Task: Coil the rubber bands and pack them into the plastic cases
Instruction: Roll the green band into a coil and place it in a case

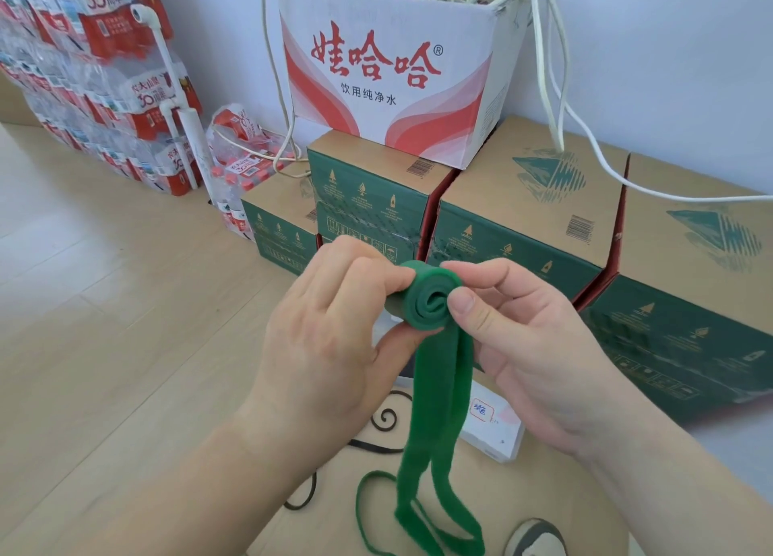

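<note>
- Green rubber band (426,300): wide, flat, matte; top rolled into a tight coil, loose loop hanging down, centre near.
- My left hand (330,346) pinches the coil's left side, my right hand (523,346) its right, thumb on the spiral.
- Far: open white carton (389,74) holds pale cords (556,74).
- Plastic case (497,430) on the floor behind the band, contents unclear.
- Pale wood floor (104,304), white wall (669,53).

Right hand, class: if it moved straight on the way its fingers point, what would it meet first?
The right hand pinches the coil of the green band, so that comes first; the left hand probably lies just beyond.
</note>
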Tool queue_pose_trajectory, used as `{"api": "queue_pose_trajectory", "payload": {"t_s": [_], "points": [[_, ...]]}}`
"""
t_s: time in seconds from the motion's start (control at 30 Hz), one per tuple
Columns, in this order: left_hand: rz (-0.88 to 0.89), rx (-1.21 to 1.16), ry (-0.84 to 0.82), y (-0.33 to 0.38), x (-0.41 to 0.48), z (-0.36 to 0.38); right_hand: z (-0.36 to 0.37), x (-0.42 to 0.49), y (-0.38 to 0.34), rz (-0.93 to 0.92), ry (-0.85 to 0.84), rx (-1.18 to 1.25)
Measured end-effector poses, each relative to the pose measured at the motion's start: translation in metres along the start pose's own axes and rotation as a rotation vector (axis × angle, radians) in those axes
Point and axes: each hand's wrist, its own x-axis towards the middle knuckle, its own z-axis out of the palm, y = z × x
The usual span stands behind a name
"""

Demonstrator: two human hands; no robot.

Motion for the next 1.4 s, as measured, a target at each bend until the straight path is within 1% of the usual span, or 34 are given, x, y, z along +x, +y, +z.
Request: {"api": "queue_pose_trajectory", "payload": {"t_s": [0.03,0.1,0.17,0.23,0.3,0.37,0.43,0.57,0.6,0.7,0.77,0.9,1.0,1.2,1.3,1.4], "points": [[-0.004,-0.001,0.001,0.0,0.0,0.001,0.0,-0.001,0.0,-0.018,-0.004,-0.021],[-0.043,0.004,-0.034,0.001,-0.002,0.003,0.003,-0.003,-0.001,-0.07,0.041,-0.131],[-0.089,-0.009,-0.125,0.0,-0.004,0.005,0.002,-0.004,0.001,-0.142,0.121,-0.309],[-0.061,-0.031,-0.23,-0.003,-0.005,0.005,-0.001,-0.002,0.0,-0.208,0.174,-0.476],[-0.007,-0.035,-0.267,-0.005,-0.006,0.004,-0.004,-0.002,-0.004,-0.233,0.156,-0.561],[0.013,-0.055,-0.259,-0.003,-0.007,0.004,-0.005,-0.003,-0.007,-0.229,0.118,-0.609],[0.026,-0.074,-0.267,0.0,-0.008,0.006,-0.004,-0.004,-0.008,-0.215,0.129,-0.572],[0.046,-0.049,-0.294,0.001,-0.008,0.008,-0.003,-0.005,-0.015,-0.153,0.21,-0.266],[0.04,-0.036,-0.318,0.002,-0.008,0.009,-0.002,-0.006,-0.016,-0.144,0.21,-0.251],[0.018,-0.001,-0.365,0.005,-0.007,0.01,0.002,-0.009,-0.015,-0.143,0.19,-0.312],[0.019,-0.001,-0.328,0.007,-0.007,0.008,0.003,-0.009,-0.015,-0.152,0.191,-0.288],[-0.03,0.037,-0.146,0.004,-0.003,0.004,0.0,-0.004,-0.011,-0.11,0.174,-0.134],[-0.068,0.051,-0.054,-0.001,-0.002,0.002,0.002,-0.004,-0.001,-0.074,0.13,-0.127],[-0.119,0.055,0.013,0.001,-0.002,0.0,0.008,-0.005,-0.002,-0.151,0.077,-0.124],[-0.139,0.066,-0.014,0.003,-0.001,0.0,0.012,-0.008,0.001,-0.178,0.095,-0.168],[-0.153,-0.004,-0.124,0.002,-0.001,0.0,0.008,-0.004,0.002,-0.197,0.184,-0.294]]}}
